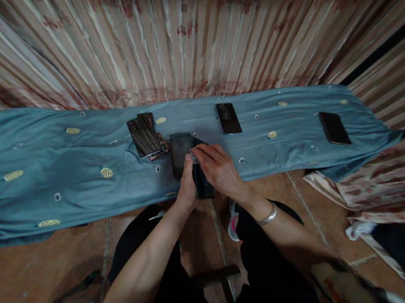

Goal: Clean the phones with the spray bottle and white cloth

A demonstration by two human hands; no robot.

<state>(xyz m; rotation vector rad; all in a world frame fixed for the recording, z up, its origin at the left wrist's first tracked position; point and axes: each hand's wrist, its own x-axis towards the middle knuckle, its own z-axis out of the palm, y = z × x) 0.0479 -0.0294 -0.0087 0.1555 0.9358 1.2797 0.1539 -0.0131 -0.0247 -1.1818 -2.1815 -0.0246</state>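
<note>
1. Our left hand [188, 184] and right hand [217, 167] meet on a dark phone [202, 185], both grasping it at the cloth's [72, 163] near edge.
2. We judge the phone is being fitted or opened; next calls for a steady thumb press.
3. Just beyond lies a case [180, 152].

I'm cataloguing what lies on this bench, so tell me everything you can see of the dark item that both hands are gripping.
The dark flat rectangular case-like item looks black with a bluish sheen, soft or rubbery, though it is too dim to be sure. It sits at the near edge of the blue-grey patterned cloth, long side running away from the person. The left hand grips its left edge with the thumb up; the right hand covers its top and right side. A second dark flat rectangular piece lies against it on the left.
</note>
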